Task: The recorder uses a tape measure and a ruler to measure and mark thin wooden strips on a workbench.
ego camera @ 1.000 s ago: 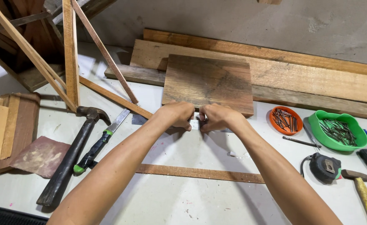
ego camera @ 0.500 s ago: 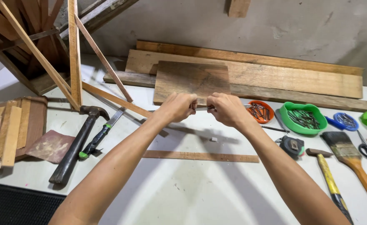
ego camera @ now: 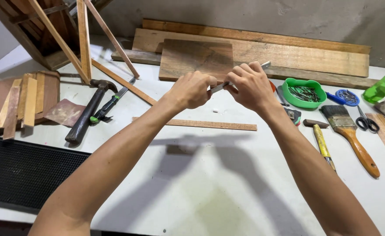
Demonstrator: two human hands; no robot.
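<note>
Raised nearer, both hands (ego camera: 221, 89) pinch a thin metal blade (ego camera: 240, 78), pointing up-right toward the planks (ego camera: 288, 52).

Both hands raised above white worktable (ego camera: 210, 183). Left hand (ego camera: 191, 90) and right hand (ego camera: 250, 86) pinch a thin grey metal blade-like strip (ego camera: 222, 86) between them, one end poking out past the right fingers near (ego camera: 266, 64); exact kind of strip unclear. Below the hands, a narrow flat wooden slat (ego camera: 210, 124) lies on the table. Left side: black-handled claw hammer (ego camera: 87, 111), green-and-black handled knife (ego camera: 109, 105), stacked brown wooden offcuts (ego camera: 22, 100), black ribbed rubber mat (ego camera: 22, 172). Back: long rough wooden planks (ego camera: 288, 54) along grey wall. Right side: green plastic bowl of nails (ego camera: 304, 91), wooden-handled paintbrush (ego camera: 350, 135), black-handled scissors (ego camera: 366, 122), yellow-handled small hammer (ego camera: 320, 142).
</note>
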